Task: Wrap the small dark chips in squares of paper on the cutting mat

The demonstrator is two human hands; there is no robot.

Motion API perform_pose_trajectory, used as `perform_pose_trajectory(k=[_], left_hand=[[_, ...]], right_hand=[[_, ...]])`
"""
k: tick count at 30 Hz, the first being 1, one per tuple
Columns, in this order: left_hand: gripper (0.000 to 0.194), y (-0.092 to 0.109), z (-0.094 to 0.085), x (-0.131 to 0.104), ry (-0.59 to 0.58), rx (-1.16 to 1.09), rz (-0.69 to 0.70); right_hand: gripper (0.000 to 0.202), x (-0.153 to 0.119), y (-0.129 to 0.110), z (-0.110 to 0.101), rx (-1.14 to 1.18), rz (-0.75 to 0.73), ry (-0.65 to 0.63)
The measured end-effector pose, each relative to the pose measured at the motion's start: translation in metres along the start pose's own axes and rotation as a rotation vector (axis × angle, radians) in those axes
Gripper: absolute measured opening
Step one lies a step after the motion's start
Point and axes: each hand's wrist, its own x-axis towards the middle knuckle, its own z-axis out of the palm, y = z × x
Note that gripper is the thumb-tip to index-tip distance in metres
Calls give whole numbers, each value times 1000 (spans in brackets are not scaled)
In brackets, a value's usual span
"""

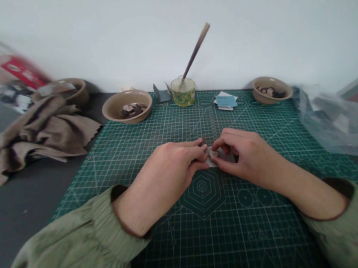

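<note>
A small grey sheet (211,162) lies on the green cutting mat (178,130) between my hands. My left hand (180,156) rests over its left side, fingers stretched out and pressing down on it. Between the thumb and bent fingers of my right hand (241,150) is a small pale roundish stone-like piece (213,153), held against the sheet. The right hand hides part of the sheet, and the exact kind of the piece cannot be made out.
Behind stand a tan bowl of small pieces (126,96), a glass jar (183,93) with brushes or sticks, grey folded sheets (163,95), blue and white papers (225,101) and another bowl (268,97). Brown cloth (44,131) lies left, a plastic bag (340,118) right.
</note>
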Motion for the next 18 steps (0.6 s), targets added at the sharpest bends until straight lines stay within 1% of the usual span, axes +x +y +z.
perform_pose_trajectory(k=[4, 7, 9, 12, 14, 18], left_hand=[[14, -2, 2, -1, 5, -15, -13], [17, -3, 2, -1, 5, -43, -13], [17, -3, 2, -1, -3, -57, -11], [16, -3, 3, -2, -18, -53, -27], [15, -4, 4, -3, -23, -54, -46], [12, -3, 4, -3, -33, -87, -61]], right_hand=[[9, -2, -1, 1, 62, 25, -37], [7, -2, 0, 2, 36, 50, -6], [6, -1, 0, 4, 38, 36, 10], [8, -2, 0, 5, 75, 4, -18], [11, -3, 2, 5, 77, 9, -27], [11, -2, 2, 4, 31, 15, 18]])
